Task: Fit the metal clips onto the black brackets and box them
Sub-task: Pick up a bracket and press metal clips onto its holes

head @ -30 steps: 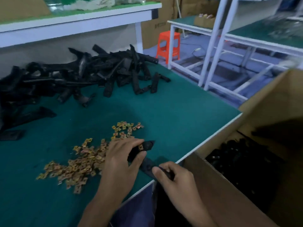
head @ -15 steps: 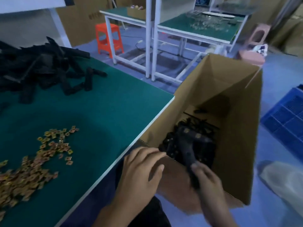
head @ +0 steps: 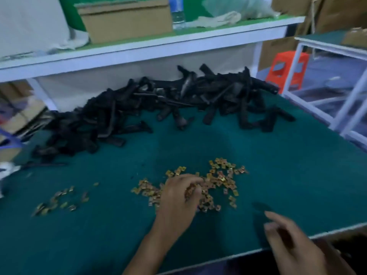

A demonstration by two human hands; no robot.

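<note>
Task looks well short of done: a big heap of black brackets (head: 158, 104) lies along the far side of the bench (head: 278, 155), none showing a clip as far as the blur allows, so most of the fitting and boxing appears to be ahead. The packing box is not in view; how many are boxed cannot be told. Metal clips (head: 220, 175) are spread loose at near centre, with a smaller scatter (head: 59, 203) off to the near left. The left hand (head: 178, 197) sits in the main spread, fingers curled down and pinching up a few clips; likely the start of a fresh piece. The right hand (head: 292, 241) hovers over the near right edge, blurred, fingers loosely extended, nothing seen in it. No bracket is in either hand. The bench has a dark green mat top with a pale edge. Above the far side runs a white shelf (head: 139, 50) carrying a cardboard carton (head: 125, 18), a water bottle (head: 177, 12) and a pale cloth (head: 218, 16). Far right: an orange stool (head: 286, 70) and a white-framed table (head: 327, 76). Light is dim and bluish.
</note>
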